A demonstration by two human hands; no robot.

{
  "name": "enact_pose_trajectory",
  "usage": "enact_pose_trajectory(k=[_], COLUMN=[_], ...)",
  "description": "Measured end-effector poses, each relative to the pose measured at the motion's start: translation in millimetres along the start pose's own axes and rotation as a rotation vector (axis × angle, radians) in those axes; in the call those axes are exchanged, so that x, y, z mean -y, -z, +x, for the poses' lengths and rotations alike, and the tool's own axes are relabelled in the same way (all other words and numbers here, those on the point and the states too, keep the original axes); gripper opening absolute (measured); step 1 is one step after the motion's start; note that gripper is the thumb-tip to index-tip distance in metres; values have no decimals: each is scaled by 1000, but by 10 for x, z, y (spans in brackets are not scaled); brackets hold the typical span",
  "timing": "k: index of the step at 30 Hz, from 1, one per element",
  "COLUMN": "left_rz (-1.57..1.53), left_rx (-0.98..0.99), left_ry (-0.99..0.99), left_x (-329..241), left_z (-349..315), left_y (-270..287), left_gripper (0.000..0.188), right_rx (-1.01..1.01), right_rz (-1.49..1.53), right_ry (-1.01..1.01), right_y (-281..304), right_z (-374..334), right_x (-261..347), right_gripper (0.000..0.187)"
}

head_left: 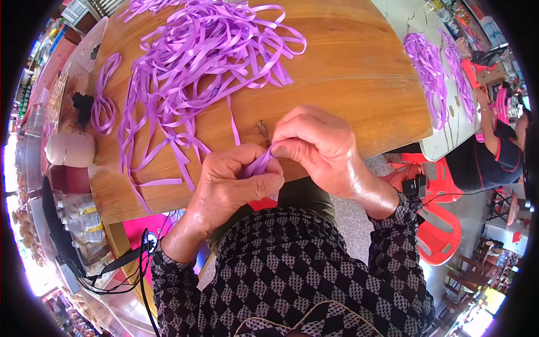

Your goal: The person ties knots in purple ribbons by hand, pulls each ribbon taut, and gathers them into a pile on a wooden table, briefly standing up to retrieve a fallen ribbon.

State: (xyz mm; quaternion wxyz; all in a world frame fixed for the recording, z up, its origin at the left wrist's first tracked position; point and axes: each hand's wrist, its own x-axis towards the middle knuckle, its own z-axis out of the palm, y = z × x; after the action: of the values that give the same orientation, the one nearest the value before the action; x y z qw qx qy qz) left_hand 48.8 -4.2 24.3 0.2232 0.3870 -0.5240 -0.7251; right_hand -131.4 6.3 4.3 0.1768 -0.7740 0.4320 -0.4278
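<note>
Both my hands meet just over the near edge of the wooden table, working on a gathered purple ribbon (257,166). Closed round its folds is my left hand (233,177), thumb lying across the front. With thumb and forefinger, my right hand (314,147) pinches the ribbon's upper end. A large tangled pile of purple ribbons (196,56) spreads beyond my hands, toward the far left. One loose strand from the pile hangs down close behind my left hand. How the held ribbon is folded inside my fingers is hidden.
The wooden table (348,67) fills the middle. A separate looped ribbon bundle (103,106) lies at its left, near a pinkish round container (70,150). More ribbon bundles (428,76) rest on a marble-patterned table at right. Beside it are red stools (438,233) and another person (488,157).
</note>
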Motion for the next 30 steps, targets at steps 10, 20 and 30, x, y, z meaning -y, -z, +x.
enact_pose_trajectory(k=[10, 20, 30], left_rz=[22, 403, 800], left_rx=[-333, -323, -394], left_ry=[-193, -714, -595], left_x=[116, 283, 212], left_z=[3, 70, 43], left_y=[-69, 50, 94], left_gripper=[17, 22, 18], right_rx=[-174, -118, -131], right_rz=[1013, 1323, 1414], right_ry=[-691, -870, -973], right_y=[-317, -323, -224], right_z=[-88, -84, -48], right_x=[167, 148, 157], right_gripper=[8, 14, 22])
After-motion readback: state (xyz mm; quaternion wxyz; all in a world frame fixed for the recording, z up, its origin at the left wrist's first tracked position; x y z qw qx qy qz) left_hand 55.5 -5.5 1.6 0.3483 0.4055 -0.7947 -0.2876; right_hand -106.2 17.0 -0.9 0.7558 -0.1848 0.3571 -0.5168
